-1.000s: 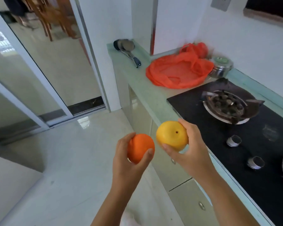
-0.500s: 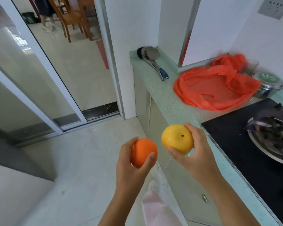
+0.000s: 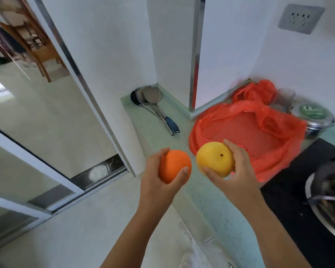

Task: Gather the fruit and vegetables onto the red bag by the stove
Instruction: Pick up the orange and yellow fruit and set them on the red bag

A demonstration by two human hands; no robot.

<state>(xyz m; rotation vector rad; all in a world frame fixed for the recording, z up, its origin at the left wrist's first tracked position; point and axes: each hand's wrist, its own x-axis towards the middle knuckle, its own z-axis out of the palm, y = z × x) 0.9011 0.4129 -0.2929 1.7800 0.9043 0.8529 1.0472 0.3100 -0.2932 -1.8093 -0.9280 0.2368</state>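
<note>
Smooth round orange (image 3: pixel 174 165) & yellow fruit (image 3: pixel 215 159), crinkly plastic red bag (image 3: pixel 259 132) nearby

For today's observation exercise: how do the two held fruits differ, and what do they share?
The orange fruit is deep orange; the yellow fruit pale yellow. The left hand grips the orange fruit, the right hand the yellow fruit. The yellow fruit shows a dark spot; the orange fruit none. Both are round, neither yet on the red bag.

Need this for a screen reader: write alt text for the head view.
A person's left hand grips an orange, the right hand a yellow fruit, in front of a red bag spread on the counter beside a stove.
</note>
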